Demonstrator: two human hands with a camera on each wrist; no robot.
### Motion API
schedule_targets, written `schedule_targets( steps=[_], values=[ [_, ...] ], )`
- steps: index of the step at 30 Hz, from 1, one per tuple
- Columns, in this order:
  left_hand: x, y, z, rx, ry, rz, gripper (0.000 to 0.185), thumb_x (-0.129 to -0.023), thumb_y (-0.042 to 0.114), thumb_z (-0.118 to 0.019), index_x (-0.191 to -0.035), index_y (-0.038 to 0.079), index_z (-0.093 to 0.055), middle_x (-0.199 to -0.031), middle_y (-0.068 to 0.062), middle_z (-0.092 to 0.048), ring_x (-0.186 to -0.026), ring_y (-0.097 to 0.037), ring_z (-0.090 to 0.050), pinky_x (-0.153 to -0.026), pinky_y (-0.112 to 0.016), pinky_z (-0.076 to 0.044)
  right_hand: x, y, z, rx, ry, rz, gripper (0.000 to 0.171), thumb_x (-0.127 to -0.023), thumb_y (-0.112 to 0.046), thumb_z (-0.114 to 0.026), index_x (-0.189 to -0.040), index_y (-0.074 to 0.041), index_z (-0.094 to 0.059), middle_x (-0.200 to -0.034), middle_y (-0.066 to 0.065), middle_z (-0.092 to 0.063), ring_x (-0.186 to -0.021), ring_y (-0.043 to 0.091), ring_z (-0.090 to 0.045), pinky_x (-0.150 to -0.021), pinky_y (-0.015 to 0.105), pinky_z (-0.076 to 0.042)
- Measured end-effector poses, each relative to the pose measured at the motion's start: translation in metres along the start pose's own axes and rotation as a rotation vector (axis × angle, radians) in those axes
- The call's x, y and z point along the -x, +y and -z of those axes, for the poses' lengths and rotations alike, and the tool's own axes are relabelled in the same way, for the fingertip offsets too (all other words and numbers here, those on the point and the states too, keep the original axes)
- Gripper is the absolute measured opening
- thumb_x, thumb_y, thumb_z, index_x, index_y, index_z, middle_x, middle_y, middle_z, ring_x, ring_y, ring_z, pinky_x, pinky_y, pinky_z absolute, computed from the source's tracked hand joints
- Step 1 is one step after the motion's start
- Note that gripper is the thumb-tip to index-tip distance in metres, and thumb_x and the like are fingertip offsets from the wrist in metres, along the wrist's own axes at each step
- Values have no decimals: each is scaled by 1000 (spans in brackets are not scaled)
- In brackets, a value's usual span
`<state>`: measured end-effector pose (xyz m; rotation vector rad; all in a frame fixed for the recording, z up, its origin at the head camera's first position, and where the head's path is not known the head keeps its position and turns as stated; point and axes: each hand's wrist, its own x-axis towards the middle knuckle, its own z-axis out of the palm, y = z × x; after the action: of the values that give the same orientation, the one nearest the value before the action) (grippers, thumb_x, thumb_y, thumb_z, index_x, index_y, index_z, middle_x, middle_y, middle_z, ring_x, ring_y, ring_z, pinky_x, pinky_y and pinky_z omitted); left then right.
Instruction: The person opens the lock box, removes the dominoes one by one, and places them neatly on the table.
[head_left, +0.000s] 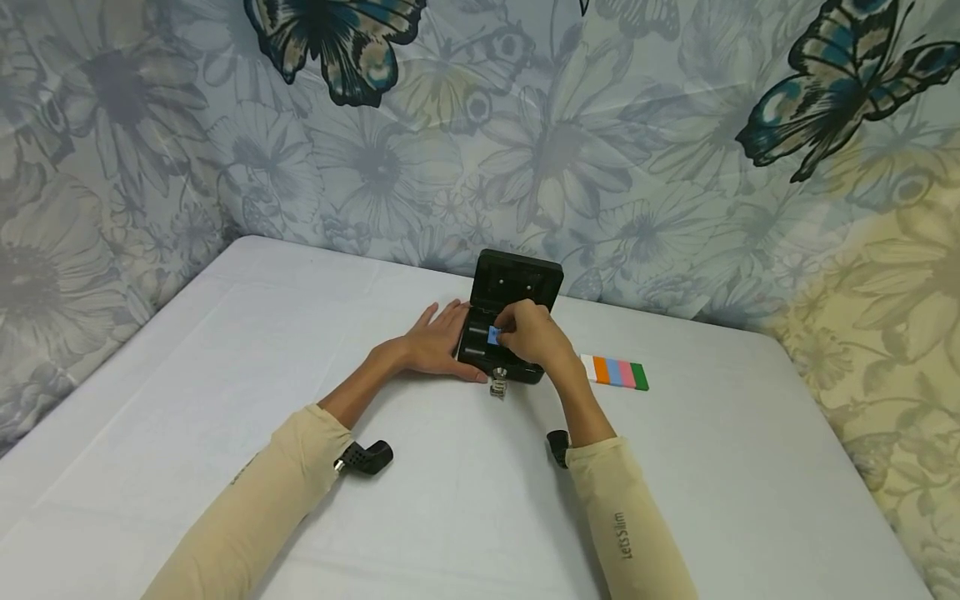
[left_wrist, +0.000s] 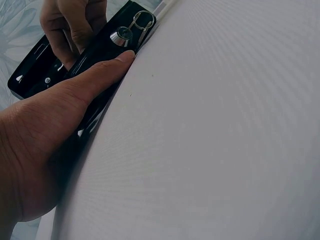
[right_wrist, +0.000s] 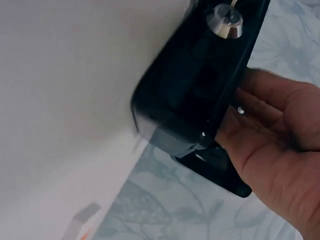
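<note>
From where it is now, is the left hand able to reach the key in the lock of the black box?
Probably yes. The left hand rests flat against the side of the black box, and its thumb lies close to the key in the front lock, with nothing between them.

Raised lid [head_left: 517,279] blocks the box [head_left: 480,346] from behind

The right sleeve [head_left: 622,525] bears the words "Lets Slim" printed lengthwise near the cuff.
</note>
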<state>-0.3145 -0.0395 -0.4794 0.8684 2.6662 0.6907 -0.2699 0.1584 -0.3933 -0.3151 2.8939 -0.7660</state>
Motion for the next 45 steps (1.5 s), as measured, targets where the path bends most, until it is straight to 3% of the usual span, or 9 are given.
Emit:
schedule_targets(
  steps=[6, 15, 24, 32, 37, 45],
  values=[
    [-1, -1, 1, -3, -14, 10, 128, -79, 76, -72, -169, 17, -3, -179, -4, -4, -167, -26, 5, -134, -54, 7, -3, 4, 1, -96, -10, 39, 23, -97, -1, -69, -118, 6, -74, -114, 23, -76, -103, 33, -73, -96, 46, -60],
    [-1, 0, 2, -6, -19, 17, 125, -82, 72, -72, -169, 18, -1, -179, -4, -3, -167, -26, 6, -134, -53, 8, -7, 7, -3, -168, 61, -46, 18, -95, -1, -71, -111, 4, -77, -109, 21, -78, -98, 31, -73, -94, 45, -61],
    [5, 6, 6, 13, -17, -4, 124, -82, 71, -72, -169, 15, -4, -178, -9, -5, -167, -31, 5, -133, -57, 8, -8, 9, -8, -158, 30, 18, 28, -94, -6, -75, -120, 3, -72, -105, 22, -77, -94, 30, -74, -86, 41, -61],
    [-1, -1, 2, 4, -21, 13, 125, -81, 72, -72, -169, 17, -1, -179, -6, -4, -167, -27, 5, -133, -55, 7, -7, 8, -7, -144, 11, 25, 34, -94, -4, -74, -128, 3, -68, -111, 24, -75, -103, 34, -74, -94, 47, -61],
    [-1, -1, 1, -6, -23, 16, 126, -81, 72, -72, -169, 17, -1, -179, -5, -4, -167, -26, 5, -133, -54, 7, -8, 8, -6, -157, 31, 24, 38, -93, 1, -72, -130, 4, -68, -113, 25, -75, -105, 35, -73, -97, 48, -61],
    [4, 6, 4, -1, -21, 13, 123, -83, 70, -72, -169, 14, -4, -179, -7, -5, -167, -28, 4, -134, -55, 7, -7, 7, -6, -189, 96, 33, 37, -90, 7, -69, -127, 4, -69, -111, 25, -75, -98, 32, -73, -87, 41, -64]
  ],
)
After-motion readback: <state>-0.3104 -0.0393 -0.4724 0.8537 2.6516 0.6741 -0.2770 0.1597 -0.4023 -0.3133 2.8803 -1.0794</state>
